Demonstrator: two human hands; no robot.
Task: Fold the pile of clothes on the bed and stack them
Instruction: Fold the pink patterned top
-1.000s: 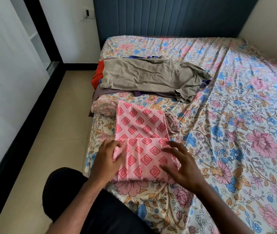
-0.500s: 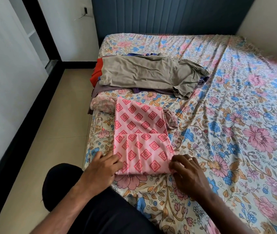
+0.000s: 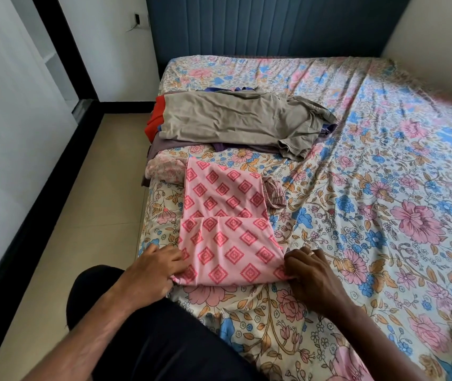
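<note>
Blue padded headboard, beige tiled floor, wall socket

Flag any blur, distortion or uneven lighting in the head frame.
Head view: wide-angle bowing bends the black floor trim and the blue headboard; the far right of the floral bedsheet is smeared, as is the bottom-right corner; soft daylight, no glare, faint shadows under the khaki garment. The pink diamond-print cloth, left hand and right hand are sharp.
</note>
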